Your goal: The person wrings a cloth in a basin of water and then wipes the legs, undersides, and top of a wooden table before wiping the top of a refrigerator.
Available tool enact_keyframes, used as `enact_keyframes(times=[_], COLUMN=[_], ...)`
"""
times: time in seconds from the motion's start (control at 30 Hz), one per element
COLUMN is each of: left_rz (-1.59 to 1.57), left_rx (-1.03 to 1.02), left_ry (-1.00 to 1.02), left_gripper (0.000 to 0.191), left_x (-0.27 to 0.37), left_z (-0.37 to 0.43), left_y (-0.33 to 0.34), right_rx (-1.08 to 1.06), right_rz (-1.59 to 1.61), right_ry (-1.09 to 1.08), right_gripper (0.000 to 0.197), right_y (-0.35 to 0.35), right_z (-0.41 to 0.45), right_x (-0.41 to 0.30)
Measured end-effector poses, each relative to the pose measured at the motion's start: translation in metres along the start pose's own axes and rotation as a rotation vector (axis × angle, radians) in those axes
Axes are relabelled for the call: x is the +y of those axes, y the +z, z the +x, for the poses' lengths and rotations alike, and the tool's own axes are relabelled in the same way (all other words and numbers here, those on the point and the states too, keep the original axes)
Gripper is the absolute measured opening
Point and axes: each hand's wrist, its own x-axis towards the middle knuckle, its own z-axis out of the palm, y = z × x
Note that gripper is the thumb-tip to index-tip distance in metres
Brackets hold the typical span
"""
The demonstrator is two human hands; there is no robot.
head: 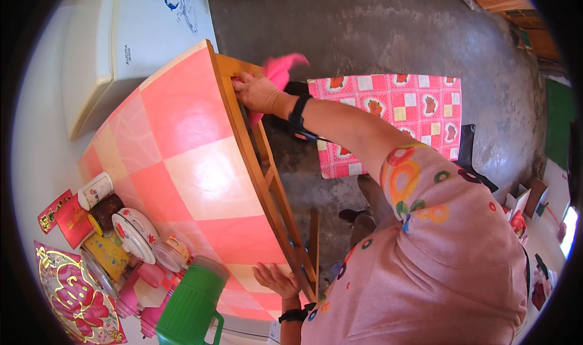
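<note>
My right hand grips a bright pink cloth against the wooden edge rail at the far corner of a table. The cloth's loose end is blurred and hangs past the hand. Pink and cream checks cover the tabletop, whose frame is yellowish-brown wood. At the near corner, my left hand rests on the tabletop, its fingers apart and nothing held. A green lidded jug with a handle stands close to it. My right fingertips are partly hidden at the rail.
A white refrigerator with dolphin decals adjoins the table. Along the wall side stand a white floral enamel pot, a clear plastic jar, a white bottle and a dark jar. Behind my right arm is a low table with a pink patterned cover.
</note>
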Motion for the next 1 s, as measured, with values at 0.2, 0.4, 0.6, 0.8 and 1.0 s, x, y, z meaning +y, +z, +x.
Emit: enact_keyframes(times=[0.2,0.4,0.6,0.8,1.0], left_rz=[0.009,0.001,0.000,-0.040,-0.106], left_rx=[0.013,0.009,0.004,-0.005,0.045], left_ry=[0.003,-0.030,-0.009,-0.016,-0.101], left_gripper=[0.054,0.051,0.055,0.055,0.052], left_x=[-0.001,-0.003,-0.003,-0.003,-0.002], left_z=[-0.002,-0.009,-0.004,0.000,-0.026], left_y=[0.000,0.002,0.001,0.001,0.006], right_rx=[-0.138,-0.213,0.359,0.558,0.394], right_rz=[0.156,0.719,0.940,0.909,0.714], right_ry=[0.147,-0.006,0.074,0.415,0.532], right_gripper=[0.037,0.034,0.036,0.049,0.047], right_y=[0.019,-0.004,0.017,0.018,0.134], right_z=[-0.017,-0.121,-0.096,-0.005,-0.005], right_x=[-0.030,-0.089,-0.016,0.032,0.056])
